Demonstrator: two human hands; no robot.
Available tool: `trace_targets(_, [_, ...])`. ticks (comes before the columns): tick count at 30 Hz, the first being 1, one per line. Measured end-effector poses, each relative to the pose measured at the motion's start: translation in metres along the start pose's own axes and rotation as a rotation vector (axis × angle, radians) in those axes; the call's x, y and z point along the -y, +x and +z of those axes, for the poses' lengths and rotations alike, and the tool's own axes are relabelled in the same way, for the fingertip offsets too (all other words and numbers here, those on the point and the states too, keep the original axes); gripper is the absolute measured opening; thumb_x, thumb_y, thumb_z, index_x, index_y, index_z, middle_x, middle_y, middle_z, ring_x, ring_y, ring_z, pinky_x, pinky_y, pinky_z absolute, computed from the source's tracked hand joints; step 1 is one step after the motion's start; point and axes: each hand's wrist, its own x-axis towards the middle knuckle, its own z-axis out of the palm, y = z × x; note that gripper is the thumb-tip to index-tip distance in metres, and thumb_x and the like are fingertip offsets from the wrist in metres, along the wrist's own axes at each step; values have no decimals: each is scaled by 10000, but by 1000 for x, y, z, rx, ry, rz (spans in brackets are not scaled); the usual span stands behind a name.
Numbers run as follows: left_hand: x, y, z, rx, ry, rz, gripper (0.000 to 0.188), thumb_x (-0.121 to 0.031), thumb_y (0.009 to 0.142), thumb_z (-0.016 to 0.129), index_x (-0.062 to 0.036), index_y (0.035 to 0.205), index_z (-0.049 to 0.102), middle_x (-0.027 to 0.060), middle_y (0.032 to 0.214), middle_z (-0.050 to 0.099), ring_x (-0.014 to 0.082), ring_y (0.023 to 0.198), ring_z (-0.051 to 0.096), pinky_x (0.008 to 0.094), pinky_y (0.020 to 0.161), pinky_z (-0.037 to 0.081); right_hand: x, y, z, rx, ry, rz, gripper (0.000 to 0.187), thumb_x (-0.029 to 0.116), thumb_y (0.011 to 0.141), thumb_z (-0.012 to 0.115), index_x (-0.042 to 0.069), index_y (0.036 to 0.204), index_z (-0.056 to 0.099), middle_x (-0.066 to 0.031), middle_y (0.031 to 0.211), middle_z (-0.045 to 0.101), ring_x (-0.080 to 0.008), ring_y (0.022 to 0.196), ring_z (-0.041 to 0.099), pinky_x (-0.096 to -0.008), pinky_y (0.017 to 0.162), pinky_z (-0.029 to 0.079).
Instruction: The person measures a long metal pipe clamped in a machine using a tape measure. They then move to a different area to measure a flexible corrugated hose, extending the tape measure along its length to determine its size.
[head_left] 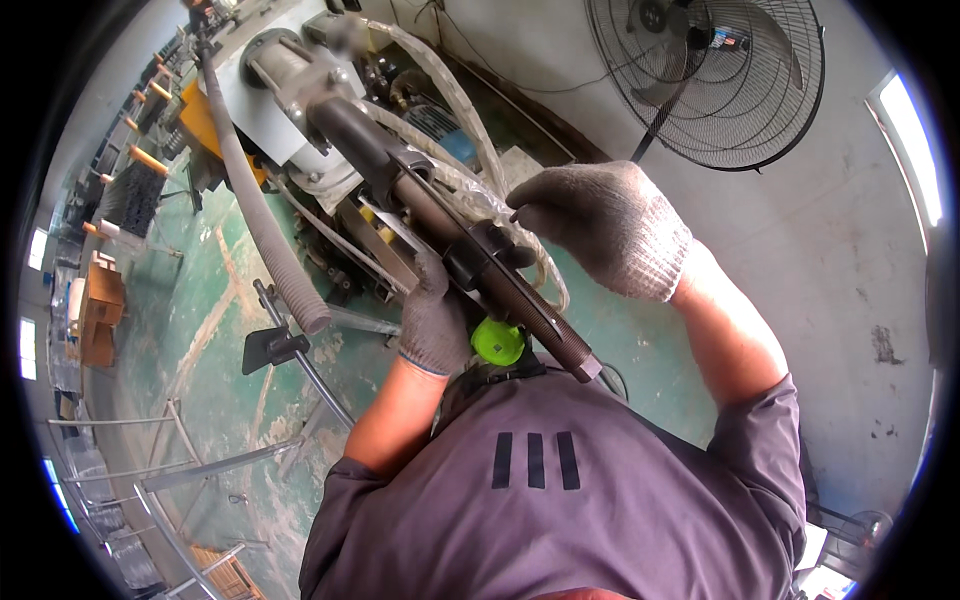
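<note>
A long dark metal shaft (432,212) slants from the machine head at the upper left toward my chest, with a threaded end nearest me. Around it sits a black collar (474,258) with a round side knob. My left hand (437,325), in a grey knit glove, lies against the collar's left side; its fingers are partly hidden by the shaft. My right hand (605,222), gloved too, is raised to the right of the collar, apart from it. Its fingers are bent and drawn together, and whether anything small is between them is hidden.
A bright green round object (498,342) shows under the shaft. A ribbed grey hose (250,190) hangs to the left, beside a metal bar (320,385) with a black plate. Clear plastic-wrapped hoses (465,110) run behind the shaft. A large fan (715,80) stands at the upper right, near the wall.
</note>
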Motion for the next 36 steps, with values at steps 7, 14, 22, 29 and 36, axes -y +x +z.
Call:
trace_targets(7, [2, 2, -12, -37, 130, -34, 1215, -946, 925, 538, 3, 1677, 444, 137, 1515, 639, 297, 1418, 618, 436, 1139, 545, 11, 10, 1, 50, -12, 36, 165, 212, 1003, 796, 80, 1100, 820, -140, 963, 801, -353, 886, 780, -443, 802, 625])
trace_targets(14, [-5, 2, -14, 25, -87, -79, 1061, -753, 892, 782, -11, 1610, 536, 200, 1479, 695, 278, 1245, 720, 384, 1009, 613, 12, 12, 9, 64, -96, -12, 156, 211, 986, 803, 86, 1079, 817, -135, 946, 795, -371, 876, 774, -466, 784, 619])
trace_targets(22, [-3, 5, -26, 119, -97, -94, 1074, -767, 902, 763, 23, 1593, 537, 192, 1417, 703, 255, 1161, 734, 352, 944, 620, 28, 24, 3, 228, -524, -232, 172, 115, 883, 720, 98, 1048, 766, -117, 898, 736, -369, 887, 743, -484, 755, 604])
trace_targets(29, [-15, 5, -8, 71, -111, -147, 1095, -790, 897, 743, 27, 1594, 531, 167, 1385, 703, 250, 1161, 726, 356, 967, 607, 1, 29, 6, 190, -442, -399, 231, 151, 844, 738, 93, 1068, 745, -132, 870, 721, -395, 876, 737, -510, 720, 605])
trace_targets(36, [-11, 5, -11, 33, -17, -130, 1175, -837, 834, 763, 65, 1559, 558, 154, 1294, 735, 225, 1018, 720, 345, 875, 585, -14, 44, 1, 201, -320, -567, 229, 117, 830, 805, 95, 1056, 772, -63, 823, 694, -334, 786, 695, -462, 694, 566])
